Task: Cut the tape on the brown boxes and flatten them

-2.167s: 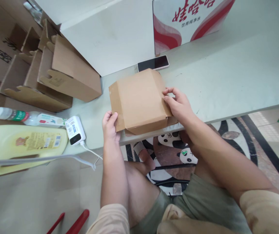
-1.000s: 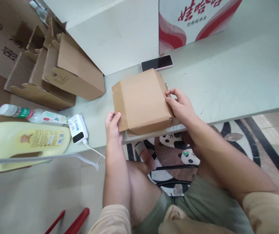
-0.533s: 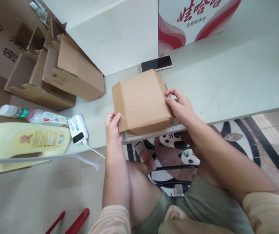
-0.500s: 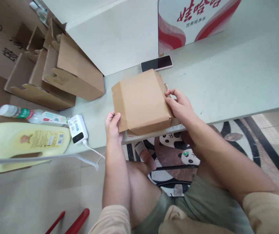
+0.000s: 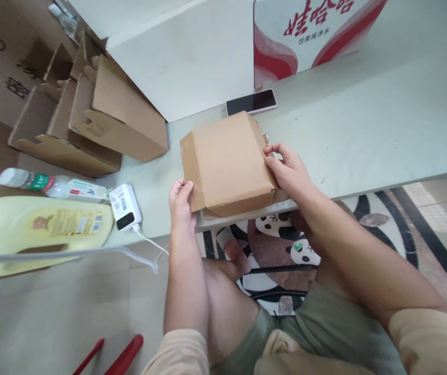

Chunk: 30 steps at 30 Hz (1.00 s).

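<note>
A brown cardboard box (image 5: pixel 229 161) lies at the front edge of the pale table, its broad panel facing up and a flap sticking out at the left. My left hand (image 5: pixel 182 200) pinches the lower corner of that flap between thumb and fingers. At the box's right side my right hand (image 5: pixel 288 169) grips the edge, thumb and forefinger closed on it. Part of a small light-coloured object shows behind the right fingers; what it is cannot be made out. Just behind the box lies a phone (image 5: pixel 251 102).
Folded cardboard boxes (image 5: pixel 129 112) stand at the left, beside a white box (image 5: pixel 192 57). A red-and-white carton (image 5: pixel 309 36) stands behind. Near the left edge lie a plastic bottle (image 5: pixel 59 186), a yellow bottle (image 5: pixel 39 229) and a white power bank (image 5: pixel 125 207) with a cable.
</note>
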Available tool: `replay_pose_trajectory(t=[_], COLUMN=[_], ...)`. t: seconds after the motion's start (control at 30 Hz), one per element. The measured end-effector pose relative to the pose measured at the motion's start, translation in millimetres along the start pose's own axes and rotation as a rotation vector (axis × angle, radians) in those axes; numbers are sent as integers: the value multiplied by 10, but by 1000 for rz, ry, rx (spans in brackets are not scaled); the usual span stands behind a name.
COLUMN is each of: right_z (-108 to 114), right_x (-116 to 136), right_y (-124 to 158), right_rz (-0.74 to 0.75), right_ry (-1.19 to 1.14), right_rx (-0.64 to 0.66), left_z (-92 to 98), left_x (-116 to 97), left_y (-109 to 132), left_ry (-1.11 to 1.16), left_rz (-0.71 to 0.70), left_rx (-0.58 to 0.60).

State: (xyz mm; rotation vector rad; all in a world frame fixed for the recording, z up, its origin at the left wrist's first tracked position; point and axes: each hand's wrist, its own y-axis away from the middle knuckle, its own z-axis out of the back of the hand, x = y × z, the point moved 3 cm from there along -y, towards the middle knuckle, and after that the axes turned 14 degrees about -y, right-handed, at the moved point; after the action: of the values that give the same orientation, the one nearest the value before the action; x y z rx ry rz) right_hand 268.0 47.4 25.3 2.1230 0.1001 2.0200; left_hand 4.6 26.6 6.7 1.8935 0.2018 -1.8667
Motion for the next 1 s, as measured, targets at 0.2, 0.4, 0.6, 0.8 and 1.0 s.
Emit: replay_pose_trajectory(t=[0.2,0.4,0.6,0.8,1.0], right_z=[8,8,54,64,52], right_x=[-36,-45,-97,-199,-208], right_y=[-27,-33,-58,-125,-85], right_rz=[32,42,71,87,197], right_ry=[-4,-17,-7,-75,-83], right_rx=[-1,12,-33,-37,137], left_z=[2,-23,-17,28,46], left_x=[72,81,-12,9,33], left_y=[-32,-10,11,-78,-126], left_ry=[-25,59,79,145,235], left_rz=[43,122,91,85,69], left_rx=[54,123,176,125,55])
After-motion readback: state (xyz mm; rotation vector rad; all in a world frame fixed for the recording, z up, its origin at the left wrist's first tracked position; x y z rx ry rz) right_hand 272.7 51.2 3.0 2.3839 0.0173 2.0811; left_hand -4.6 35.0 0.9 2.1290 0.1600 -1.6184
